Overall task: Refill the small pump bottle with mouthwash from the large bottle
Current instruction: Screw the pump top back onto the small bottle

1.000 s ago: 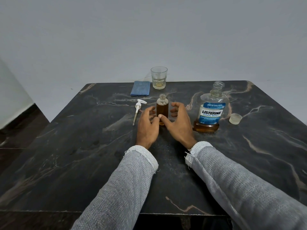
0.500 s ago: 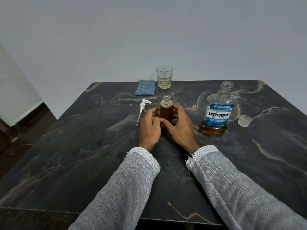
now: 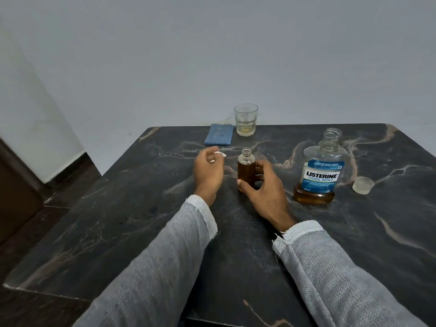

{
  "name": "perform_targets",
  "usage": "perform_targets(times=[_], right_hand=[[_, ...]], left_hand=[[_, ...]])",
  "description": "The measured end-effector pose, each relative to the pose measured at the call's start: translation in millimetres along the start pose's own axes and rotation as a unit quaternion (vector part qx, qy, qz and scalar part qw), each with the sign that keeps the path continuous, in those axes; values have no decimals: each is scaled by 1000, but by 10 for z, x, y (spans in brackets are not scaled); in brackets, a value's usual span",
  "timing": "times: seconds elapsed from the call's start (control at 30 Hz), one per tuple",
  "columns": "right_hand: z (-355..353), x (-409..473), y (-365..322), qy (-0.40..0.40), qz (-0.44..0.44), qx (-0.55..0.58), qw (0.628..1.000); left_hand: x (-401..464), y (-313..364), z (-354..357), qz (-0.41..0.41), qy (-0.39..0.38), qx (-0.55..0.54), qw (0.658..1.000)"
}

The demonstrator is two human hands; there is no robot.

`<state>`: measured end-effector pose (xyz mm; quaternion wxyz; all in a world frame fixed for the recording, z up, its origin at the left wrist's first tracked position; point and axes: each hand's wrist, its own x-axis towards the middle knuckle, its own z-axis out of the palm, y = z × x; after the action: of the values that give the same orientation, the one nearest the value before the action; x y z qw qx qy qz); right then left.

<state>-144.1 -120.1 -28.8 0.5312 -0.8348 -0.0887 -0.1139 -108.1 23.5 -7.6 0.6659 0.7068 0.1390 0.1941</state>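
table: dark marble, carries everything
large bottle: right of small bottle, upright, uncapped, amber liquid low
right hand: thumb and fingers curled round small bottle
left hand: left of small bottle, fingers curled on white pump head
cloth: blue, beyond small bottle, far edge
glass: beside cloth
small bottle: mid-table, upright, neck open, nearly full
cap: right of large bottle

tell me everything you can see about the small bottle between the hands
The small bottle is clear and round, with a short threaded neck and an open mouth, no pump fitted. Amber liquid fills it to the shoulder. It stands upright on the dark marble table, left of the large bottle. The right hand grips its lower body.
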Motion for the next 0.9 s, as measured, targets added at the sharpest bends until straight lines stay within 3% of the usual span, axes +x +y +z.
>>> perform_targets(times=[0.17,0.33,0.47,0.6,0.7,0.83,0.9], right_hand=[[8,10,15,-1,0,8,1000],[24,21,29,-3,2,8,1000],[29,26,43,-2,5,3,1000],[33,24,37,2,-4,-2,1000],[21,19,34,-2,-3,2,1000],[11,6,23,-8,0,9,1000],[10,3,14,-7,0,10,1000]], left_hand=[[397,103,-108,36,58,180,981],[711,2,-130,24,-1,351,936],[793,-84,-43,2,-50,411,910],[793,-131,5,-14,-42,444,895],[782,-103,-1,-22,-31,412,910],[689,125,-63,8,-24,223,975],[609,328,-107,21,-33,134,990]])
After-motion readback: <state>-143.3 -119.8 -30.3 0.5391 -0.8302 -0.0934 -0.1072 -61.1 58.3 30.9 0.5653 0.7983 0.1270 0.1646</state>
